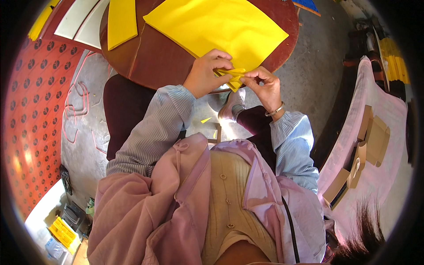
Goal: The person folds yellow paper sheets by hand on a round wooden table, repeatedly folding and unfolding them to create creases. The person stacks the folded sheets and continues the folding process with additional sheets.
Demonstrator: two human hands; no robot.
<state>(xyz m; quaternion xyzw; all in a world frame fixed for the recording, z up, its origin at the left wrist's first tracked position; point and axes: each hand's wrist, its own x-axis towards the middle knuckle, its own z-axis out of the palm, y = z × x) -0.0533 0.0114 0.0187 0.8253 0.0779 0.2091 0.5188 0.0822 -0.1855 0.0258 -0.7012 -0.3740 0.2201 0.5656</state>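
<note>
The tabletop (159, 57) looks like smooth, slightly glossy wood. The yellow sheet (221, 26) on it is smooth and matt, cloth or paper, I cannot tell which. Right of the tabletop, the floor (304, 57) seems rough concrete and the box (377, 141) matt cardboard.

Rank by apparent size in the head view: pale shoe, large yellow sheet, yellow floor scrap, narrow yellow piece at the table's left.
1. Large yellow sheet
2. Narrow yellow piece
3. Pale shoe
4. Yellow floor scrap
</note>
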